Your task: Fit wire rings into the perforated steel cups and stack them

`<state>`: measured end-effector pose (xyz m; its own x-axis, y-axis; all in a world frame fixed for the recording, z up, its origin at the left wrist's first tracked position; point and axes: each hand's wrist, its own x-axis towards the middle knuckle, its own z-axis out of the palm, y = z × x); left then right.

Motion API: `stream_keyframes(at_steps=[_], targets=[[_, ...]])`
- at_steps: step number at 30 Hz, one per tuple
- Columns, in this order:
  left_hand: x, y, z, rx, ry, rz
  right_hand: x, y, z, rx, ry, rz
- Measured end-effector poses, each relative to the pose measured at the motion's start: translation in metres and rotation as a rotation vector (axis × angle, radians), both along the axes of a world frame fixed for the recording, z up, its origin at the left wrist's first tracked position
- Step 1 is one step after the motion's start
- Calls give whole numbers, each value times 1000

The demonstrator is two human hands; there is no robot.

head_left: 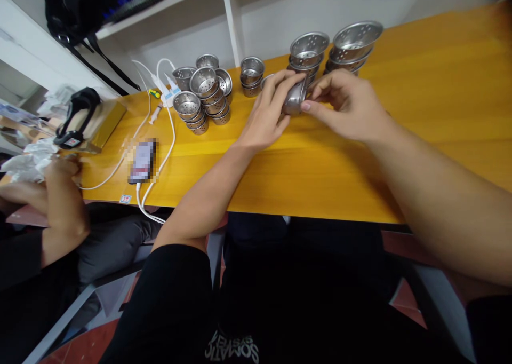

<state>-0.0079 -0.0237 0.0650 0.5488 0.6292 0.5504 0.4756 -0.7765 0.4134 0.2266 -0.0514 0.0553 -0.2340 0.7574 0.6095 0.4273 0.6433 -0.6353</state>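
Pinching metal cup (295,98): left hand (267,113), right hand (347,105), fingers closed.

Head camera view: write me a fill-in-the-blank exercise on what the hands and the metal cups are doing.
1. Both the left hand and the right hand grip one perforated metal ____ above the table.
2. The tabletop's colour is ____.
3. The stacks of small perforated cups stand to the ____ of the hands.
4. The white cables run past a blurred ____ lying flat on the table.

Missing words: cup; yellow; left; phone
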Motion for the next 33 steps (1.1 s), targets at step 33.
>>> stream_keyframes(at_steps=[33], targets=[[-10, 35, -32, -146, -452, 222, 39, 10, 3, 22, -345, -171]])
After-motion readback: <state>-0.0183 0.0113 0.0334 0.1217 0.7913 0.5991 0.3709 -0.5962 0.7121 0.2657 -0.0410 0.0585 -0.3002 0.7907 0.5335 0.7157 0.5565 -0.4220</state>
